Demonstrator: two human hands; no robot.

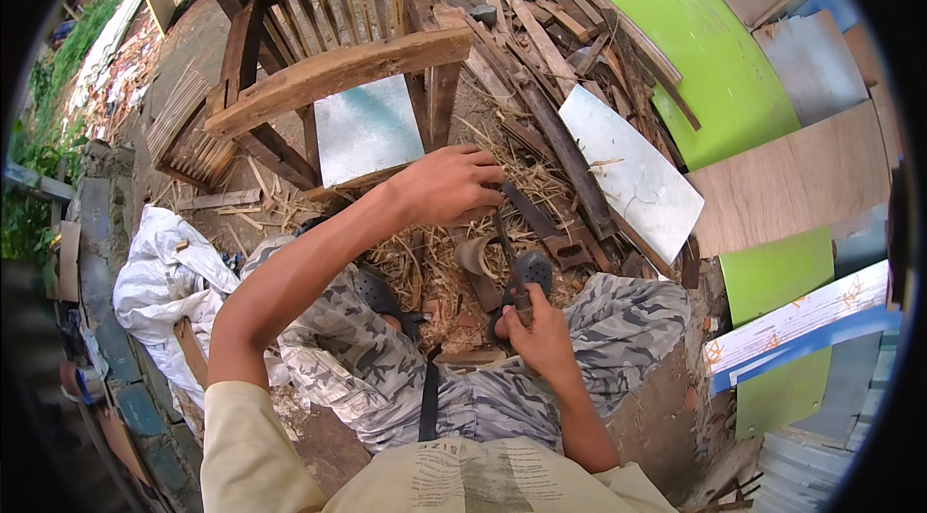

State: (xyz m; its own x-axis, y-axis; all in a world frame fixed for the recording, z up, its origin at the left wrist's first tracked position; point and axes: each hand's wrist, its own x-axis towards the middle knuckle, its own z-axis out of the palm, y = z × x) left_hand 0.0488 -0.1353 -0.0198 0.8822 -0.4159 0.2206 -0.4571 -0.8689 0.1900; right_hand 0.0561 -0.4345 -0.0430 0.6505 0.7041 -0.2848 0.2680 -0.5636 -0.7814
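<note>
My right hand (543,337) is wrapped round the wooden handle of a knife (507,247) with a long, thin, dark blade. The blade points away from me, up toward my left hand (452,186). That hand's fingers curl down at the blade's far end; whether they pinch the tip or something else is hidden. Beneath the blade, between my feet, lies a curved piece of bamboo or wood (475,257). A handsaw (548,231) rests on the ground just to the right, among wood shavings (439,267).
Ahead stands a wooden chair frame (338,78), a curved board across its front. Scrap wood (560,40) is heaped at the far right, near a pale metal sheet (632,170) and green panels (705,40). A white sack (169,281) lies at my left by a low block wall (121,349).
</note>
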